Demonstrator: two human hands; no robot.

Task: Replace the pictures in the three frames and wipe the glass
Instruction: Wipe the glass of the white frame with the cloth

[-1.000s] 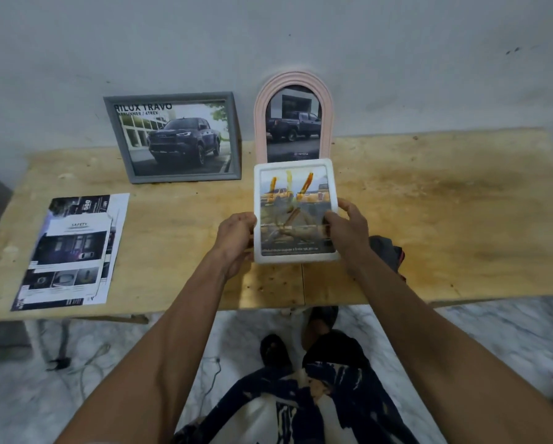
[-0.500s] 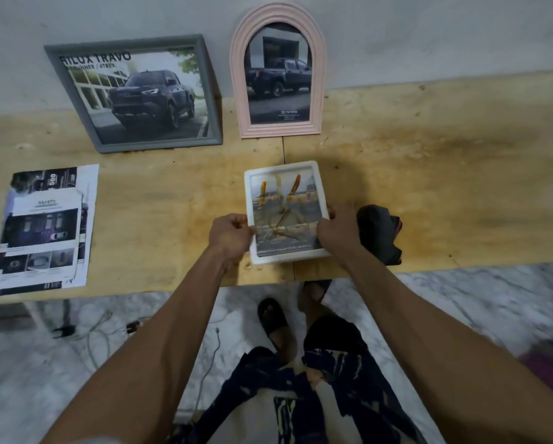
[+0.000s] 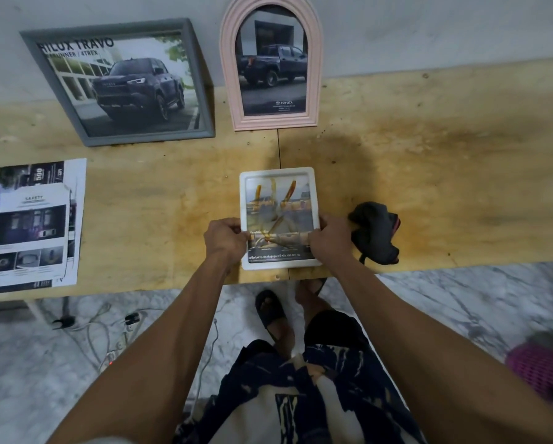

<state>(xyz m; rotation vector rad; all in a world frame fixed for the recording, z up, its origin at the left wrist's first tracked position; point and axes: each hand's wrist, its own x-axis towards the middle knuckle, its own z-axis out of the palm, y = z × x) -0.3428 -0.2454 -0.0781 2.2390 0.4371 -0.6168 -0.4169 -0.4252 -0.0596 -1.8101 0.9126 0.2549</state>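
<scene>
Two hands held the small white frame (image 3: 280, 219) by its lower side edges, flat or nearly flat on the wooden worktop (image 3: 429, 174) near the front edge: the left hand (image 3: 225, 240) gripped the left rim with curled fingers, thumb over the glass, and the right hand (image 3: 331, 238) closed round the right rim in the same grip. Its picture showed yellow pickup trucks with a strip of text at the bottom. Just beside the right hand lay a crumpled dark cloth (image 3: 376, 232), touching or nearly touching the knuckles. At the back, leaning on the wall, stood a grey frame (image 3: 121, 81) with a dark truck picture and, to its right, an arched pink frame (image 3: 272, 64) with another dark truck. Loose printed sheets (image 3: 33, 224) lay stacked at the worktop's left end, well apart from the hands
</scene>
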